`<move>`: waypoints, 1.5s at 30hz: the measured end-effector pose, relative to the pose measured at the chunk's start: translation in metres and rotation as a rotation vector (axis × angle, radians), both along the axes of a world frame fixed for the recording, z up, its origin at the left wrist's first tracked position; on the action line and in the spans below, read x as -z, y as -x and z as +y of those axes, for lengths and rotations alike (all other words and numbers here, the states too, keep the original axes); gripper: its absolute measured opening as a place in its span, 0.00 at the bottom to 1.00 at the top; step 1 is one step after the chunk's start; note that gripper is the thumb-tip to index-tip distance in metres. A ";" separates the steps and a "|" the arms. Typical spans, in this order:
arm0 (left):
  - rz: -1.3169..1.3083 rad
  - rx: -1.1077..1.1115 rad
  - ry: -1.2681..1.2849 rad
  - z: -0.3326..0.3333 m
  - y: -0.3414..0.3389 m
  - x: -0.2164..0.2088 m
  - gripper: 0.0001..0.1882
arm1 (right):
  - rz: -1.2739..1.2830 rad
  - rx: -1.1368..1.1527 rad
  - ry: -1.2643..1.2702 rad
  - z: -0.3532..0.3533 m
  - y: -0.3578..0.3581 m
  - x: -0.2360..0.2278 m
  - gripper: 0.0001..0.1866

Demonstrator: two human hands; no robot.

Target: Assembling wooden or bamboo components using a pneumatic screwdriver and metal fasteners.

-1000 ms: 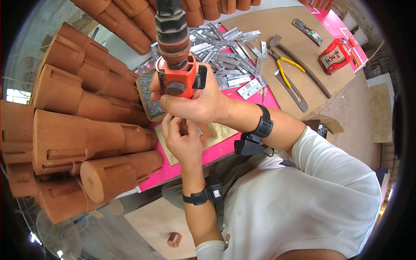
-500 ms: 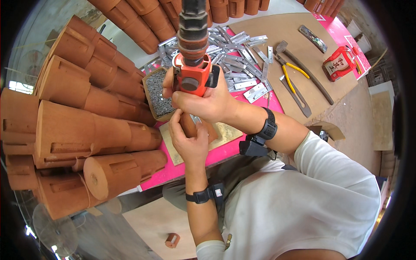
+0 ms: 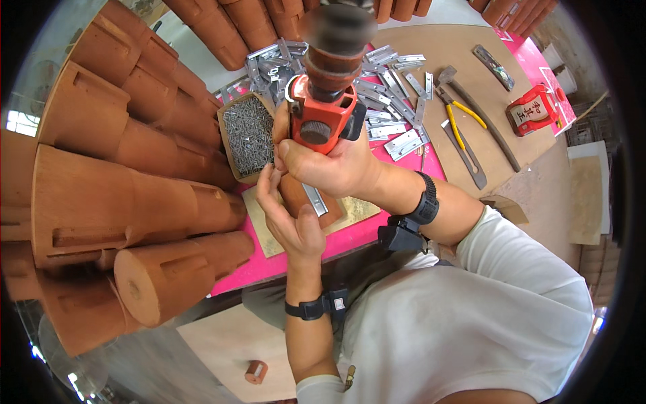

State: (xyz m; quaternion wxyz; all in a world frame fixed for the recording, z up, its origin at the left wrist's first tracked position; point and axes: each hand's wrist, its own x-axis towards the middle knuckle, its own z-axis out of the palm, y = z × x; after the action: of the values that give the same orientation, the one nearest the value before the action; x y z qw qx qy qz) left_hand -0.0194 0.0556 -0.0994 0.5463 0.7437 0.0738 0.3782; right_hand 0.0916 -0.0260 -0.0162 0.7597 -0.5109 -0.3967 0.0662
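Note:
My right hand [image 3: 330, 165] grips a red power drill [image 3: 317, 114], whose dark round end blurs toward the top of the view. Beneath this hand lies a reddish-brown block [image 3: 330, 210] with a silver metal strip [image 3: 314, 200] along its upper face. My left hand [image 3: 291, 225] holds the block, its thumb beside the strip and its fingers along the left side, the tips close under my right hand. The drill's working tip is hidden. A light board [image 3: 367, 209] lies under the block. Just left of my hands stands an open box of small screws [image 3: 249, 135].
Large reddish-brown stepped cylinders [image 3: 114, 202] are stacked along the left, and more stand at the back. Loose metal strips [image 3: 404, 101] pile up behind the drill. To the right lie yellow-handled pliers [image 3: 457, 124], a hammer [image 3: 478, 114] and a red container [image 3: 531, 111].
The drill and my right hand have shifted slightly right in view, uncovering more of the screw box and the metal strip. My left thumb has moved off the strip's middle toward its near side.

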 end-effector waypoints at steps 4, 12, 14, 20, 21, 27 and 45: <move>0.020 -0.011 -0.029 0.000 0.001 0.003 0.37 | 0.166 0.051 -0.026 0.004 0.004 -0.011 0.12; 0.183 -0.021 -0.106 0.007 0.007 0.008 0.30 | 0.036 0.028 0.101 -0.016 0.010 -0.021 0.12; 0.196 -0.033 -0.149 0.002 0.009 0.002 0.31 | 0.039 0.031 0.161 -0.034 0.008 -0.015 0.12; 0.399 -0.019 -0.752 -0.019 0.015 -0.062 0.41 | 0.150 0.068 0.371 -0.078 0.012 0.014 0.11; 0.556 0.010 -0.909 -0.022 0.015 -0.069 0.44 | 0.143 0.072 0.368 -0.082 0.013 0.019 0.11; 0.697 0.145 -0.792 -0.005 0.014 -0.075 0.53 | 0.148 0.076 0.369 -0.094 0.018 0.043 0.11; 0.600 0.137 -0.534 0.003 0.011 -0.060 0.47 | 0.153 0.085 0.330 -0.099 0.007 0.056 0.12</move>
State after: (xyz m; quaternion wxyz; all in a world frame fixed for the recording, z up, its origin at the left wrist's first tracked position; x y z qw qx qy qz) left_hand -0.0303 0.0587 -0.0393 0.3121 0.9400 0.0792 0.1130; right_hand 0.0842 -0.1246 -0.0721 0.6956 -0.6384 -0.2998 0.1369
